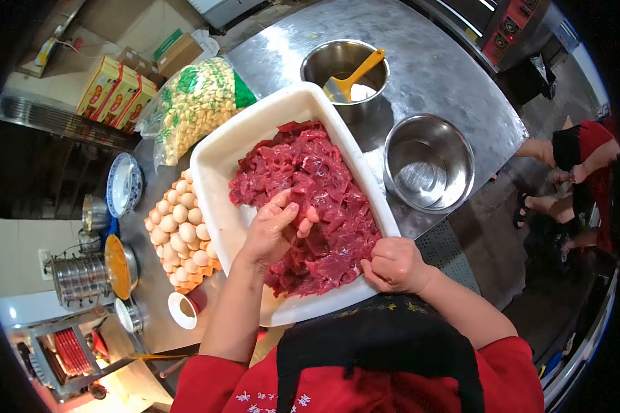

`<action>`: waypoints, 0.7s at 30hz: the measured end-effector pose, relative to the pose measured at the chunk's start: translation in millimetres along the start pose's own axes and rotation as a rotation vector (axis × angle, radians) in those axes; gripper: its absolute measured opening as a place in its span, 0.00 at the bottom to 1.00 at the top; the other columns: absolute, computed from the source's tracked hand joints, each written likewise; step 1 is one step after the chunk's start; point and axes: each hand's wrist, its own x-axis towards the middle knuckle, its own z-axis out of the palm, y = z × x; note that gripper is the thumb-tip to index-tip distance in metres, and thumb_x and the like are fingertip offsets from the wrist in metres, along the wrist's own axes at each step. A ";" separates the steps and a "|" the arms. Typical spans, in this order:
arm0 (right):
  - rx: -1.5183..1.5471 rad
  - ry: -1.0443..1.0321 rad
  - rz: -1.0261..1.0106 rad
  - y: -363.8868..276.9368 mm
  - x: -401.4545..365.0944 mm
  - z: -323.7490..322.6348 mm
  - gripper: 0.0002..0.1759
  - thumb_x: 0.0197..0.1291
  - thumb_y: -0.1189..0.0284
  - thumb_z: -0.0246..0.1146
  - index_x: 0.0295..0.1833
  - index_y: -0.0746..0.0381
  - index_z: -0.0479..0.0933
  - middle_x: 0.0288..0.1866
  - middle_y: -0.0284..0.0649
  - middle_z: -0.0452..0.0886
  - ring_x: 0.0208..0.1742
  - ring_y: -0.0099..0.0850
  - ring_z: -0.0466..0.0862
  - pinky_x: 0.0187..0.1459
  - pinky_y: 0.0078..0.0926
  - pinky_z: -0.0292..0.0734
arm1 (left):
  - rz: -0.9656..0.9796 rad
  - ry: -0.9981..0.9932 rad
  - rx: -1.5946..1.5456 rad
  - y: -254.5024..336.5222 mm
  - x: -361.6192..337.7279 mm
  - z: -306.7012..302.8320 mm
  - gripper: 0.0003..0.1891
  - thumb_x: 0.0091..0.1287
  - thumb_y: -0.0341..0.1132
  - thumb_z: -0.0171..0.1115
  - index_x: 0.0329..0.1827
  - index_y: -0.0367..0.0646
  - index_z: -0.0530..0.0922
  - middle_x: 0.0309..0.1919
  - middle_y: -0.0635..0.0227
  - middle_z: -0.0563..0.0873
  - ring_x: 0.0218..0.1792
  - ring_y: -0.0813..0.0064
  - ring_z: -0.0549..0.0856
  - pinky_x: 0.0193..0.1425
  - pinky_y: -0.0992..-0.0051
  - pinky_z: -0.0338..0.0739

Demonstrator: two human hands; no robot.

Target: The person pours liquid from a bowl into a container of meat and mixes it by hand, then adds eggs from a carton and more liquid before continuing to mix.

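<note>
A white plastic tub stands tilted across the near part of the metal table, holding a heap of sliced raw red meat. Over the heap, my left hand has its fingers curled around a slice of raw meat. Part of that slice is hidden by the fingers. My right hand is closed on the tub's rim at the near right corner. To the left of the tub, pale eggs are stacked on an orange tray.
Beyond the tub are a steel pot holding a yellow-handled brush and a steel bowl. A bag of peeled garlic cloves lies at upper left. A paper cup stands near the eggs. Another person is at right.
</note>
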 end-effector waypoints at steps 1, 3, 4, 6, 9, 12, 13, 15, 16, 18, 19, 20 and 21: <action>0.002 -0.003 -0.003 0.2 0.2 0.1 0.17 0.47 0.77 0.68 0.16 0.58 0.67 0.18 0.36 0.69 0.20 0.35 0.75 0.21 0.33 0.71 | 0.002 0.006 -0.123 2.3 -3.2 0.9 0.10 0.74 0.30 0.55 0.55 0.48 0.71 0.37 0.61 0.83 0.33 0.75 0.79 0.39 0.77 0.76; -0.002 -0.028 -0.011 -0.1 0.6 -1.1 0.19 0.42 0.80 0.71 0.16 0.58 0.65 0.19 0.37 0.69 0.18 0.36 0.73 0.20 0.33 0.69 | -0.028 0.102 -0.152 2.2 -8.2 7.5 0.10 0.74 0.30 0.54 0.55 0.50 0.69 0.34 0.61 0.81 0.30 0.76 0.77 0.36 0.77 0.74; -0.003 -0.034 -0.014 -0.7 1.4 -1.6 0.19 0.42 0.80 0.71 0.16 0.58 0.65 0.19 0.37 0.69 0.18 0.36 0.73 0.20 0.33 0.69 | -0.014 0.073 -0.225 0.6 -9.3 8.2 0.08 0.74 0.30 0.54 0.53 0.49 0.70 0.33 0.62 0.81 0.28 0.77 0.76 0.34 0.79 0.71; -0.033 -0.057 0.014 -3.3 3.0 -2.4 0.16 0.48 0.77 0.68 0.17 0.58 0.67 0.18 0.37 0.68 0.20 0.36 0.75 0.22 0.35 0.71 | 0.001 0.044 -0.303 -4.1 -11.2 8.5 0.06 0.74 0.30 0.53 0.51 0.48 0.71 0.32 0.63 0.81 0.27 0.78 0.74 0.32 0.80 0.69; -0.039 -0.181 0.131 -8.0 10.5 -2.3 0.15 0.51 0.75 0.67 0.19 0.60 0.68 0.20 0.38 0.70 0.22 0.41 0.76 0.24 0.39 0.72 | -0.051 0.051 -0.303 -13.3 -12.7 11.3 0.02 0.74 0.32 0.54 0.45 0.46 0.73 0.28 0.68 0.79 0.24 0.81 0.72 0.29 0.82 0.65; 0.100 -0.093 0.554 -14.8 31.0 -4.1 0.07 0.54 0.74 0.67 0.29 0.64 0.76 0.27 0.41 0.78 0.31 0.45 0.81 0.34 0.37 0.78 | -0.033 0.150 0.247 -23.6 -16.1 19.2 0.07 0.73 0.34 0.58 0.41 0.40 0.76 0.27 0.72 0.81 0.25 0.85 0.74 0.29 0.83 0.68; 0.095 -0.098 0.559 -14.2 38.6 -0.4 0.07 0.54 0.74 0.67 0.29 0.64 0.76 0.27 0.41 0.78 0.31 0.45 0.81 0.34 0.37 0.78 | -0.036 0.147 0.239 -25.5 -19.5 24.7 0.07 0.73 0.34 0.58 0.41 0.40 0.76 0.27 0.72 0.81 0.25 0.85 0.74 0.29 0.83 0.68; 0.367 0.176 0.527 -9.4 52.6 6.3 0.09 0.56 0.74 0.67 0.43 0.64 0.81 0.38 0.46 0.84 0.42 0.47 0.85 0.45 0.34 0.80 | 0.068 0.208 0.643 -25.6 -27.4 38.9 0.07 0.73 0.30 0.57 0.45 0.36 0.79 0.29 0.73 0.83 0.30 0.86 0.77 0.36 0.83 0.73; 0.427 0.123 0.529 -3.5 51.0 10.5 0.15 0.58 0.75 0.67 0.52 0.64 0.81 0.45 0.45 0.85 0.48 0.36 0.85 0.51 0.28 0.79 | 0.106 0.233 0.648 -29.2 -29.5 40.9 0.08 0.69 0.28 0.60 0.48 0.35 0.81 0.32 0.71 0.86 0.34 0.86 0.81 0.40 0.81 0.76; 0.591 0.016 0.695 -2.8 48.2 11.3 0.14 0.60 0.75 0.66 0.51 0.65 0.81 0.44 0.42 0.85 0.46 0.31 0.84 0.49 0.26 0.79 | 0.190 0.240 0.785 -26.4 -34.2 46.2 0.08 0.67 0.27 0.62 0.46 0.35 0.82 0.32 0.70 0.86 0.34 0.85 0.82 0.40 0.81 0.77; 0.752 -0.093 0.858 -2.0 48.0 12.3 0.13 0.61 0.75 0.66 0.51 0.66 0.81 0.43 0.40 0.85 0.44 0.26 0.83 0.48 0.24 0.78 | 0.277 0.244 0.925 -24.2 -35.5 48.1 0.08 0.65 0.27 0.64 0.45 0.35 0.82 0.32 0.69 0.87 0.34 0.85 0.83 0.40 0.80 0.78; 0.789 -0.054 0.881 -2.8 46.5 15.2 0.11 0.62 0.76 0.66 0.49 0.68 0.81 0.38 0.34 0.84 0.40 0.19 0.80 0.43 0.19 0.77 | 0.334 0.267 0.934 -24.8 -36.2 47.1 0.08 0.63 0.26 0.66 0.44 0.35 0.83 0.33 0.69 0.88 0.35 0.84 0.84 0.41 0.79 0.79; 0.791 -0.060 0.883 -5.6 47.0 14.3 0.11 0.62 0.76 0.66 0.49 0.68 0.81 0.38 0.34 0.84 0.40 0.19 0.80 0.43 0.19 0.77 | 0.332 0.272 0.932 -27.2 -37.1 44.6 0.08 0.63 0.26 0.66 0.44 0.35 0.83 0.33 0.69 0.88 0.35 0.84 0.84 0.41 0.79 0.79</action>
